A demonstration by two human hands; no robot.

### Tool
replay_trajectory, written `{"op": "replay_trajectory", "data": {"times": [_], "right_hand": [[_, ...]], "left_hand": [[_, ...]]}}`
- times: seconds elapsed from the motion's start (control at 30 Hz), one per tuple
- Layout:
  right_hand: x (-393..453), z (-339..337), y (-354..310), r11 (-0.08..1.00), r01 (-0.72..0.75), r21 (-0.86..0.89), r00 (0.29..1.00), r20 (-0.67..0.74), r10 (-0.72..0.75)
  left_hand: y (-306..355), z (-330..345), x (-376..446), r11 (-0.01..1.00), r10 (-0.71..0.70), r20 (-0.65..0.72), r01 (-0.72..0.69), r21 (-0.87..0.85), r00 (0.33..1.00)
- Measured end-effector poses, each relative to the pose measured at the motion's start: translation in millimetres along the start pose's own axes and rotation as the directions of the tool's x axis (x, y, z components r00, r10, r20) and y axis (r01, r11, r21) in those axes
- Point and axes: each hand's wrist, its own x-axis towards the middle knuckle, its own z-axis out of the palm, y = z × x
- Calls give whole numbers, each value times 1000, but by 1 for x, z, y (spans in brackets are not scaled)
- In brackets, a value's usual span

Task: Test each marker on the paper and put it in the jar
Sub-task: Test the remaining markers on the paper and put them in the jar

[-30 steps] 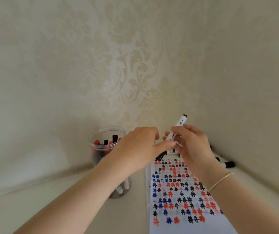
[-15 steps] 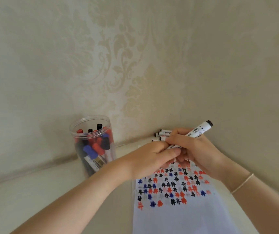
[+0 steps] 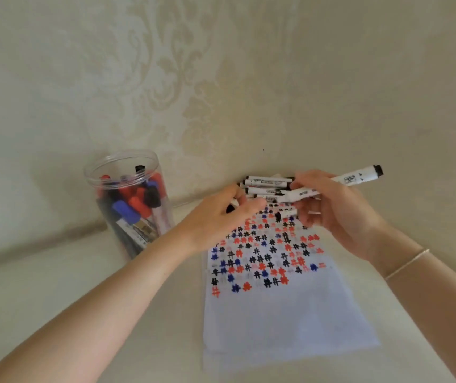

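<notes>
My right hand [image 3: 337, 214] grips a white marker [image 3: 356, 178] with a black end, slanting up to the right above the top of the paper [image 3: 282, 322]. My left hand [image 3: 218, 217] is just left of the marker's lower end, its fingers curled round a small black cap [image 3: 231, 208]. The paper's upper half is covered in black, red and blue hash marks. The clear plastic jar [image 3: 149, 228] stands to the left with several capped markers inside. A pile of white markers [image 3: 265, 185] lies against the wall behind my hands.
Patterned cream walls meet in a corner right behind the marker pile. The cream tabletop [image 3: 55, 294] extends left and toward me. A thin bracelet [image 3: 406, 264] is on my right wrist.
The view has tilted down and shifted. My hands have drawn slightly apart, the left coming off the marker's lower end with the black cap while the right keeps the marker.
</notes>
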Motion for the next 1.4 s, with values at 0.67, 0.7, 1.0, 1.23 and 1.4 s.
{"op": "replay_trajectory", "data": {"times": [0.67, 0.7, 1.0, 1.23, 1.4], "right_hand": [[-18, 6, 91, 865, -156, -477, 889, -449, -88], [-18, 6, 91, 862, -157, -483, 888, -451, -91], [-17, 12, 91, 808, -104, -580, 895, -408, -177], [-19, 8, 89, 870, -117, -478, 904, -415, -106], [-19, 11, 90, 846, -106, -522, 911, -392, -128]], "left_hand": [[-43, 71, 25, 881, 238, 172, -287, 376, 956], [-44, 71, 25, 882, 242, 167, -289, 372, 956], [-46, 71, 23, 893, 265, 151, -302, 334, 952], [-45, 71, 22, 909, 261, 140, -292, 297, 955], [-45, 72, 23, 908, 245, 155, -282, 309, 957]]}}
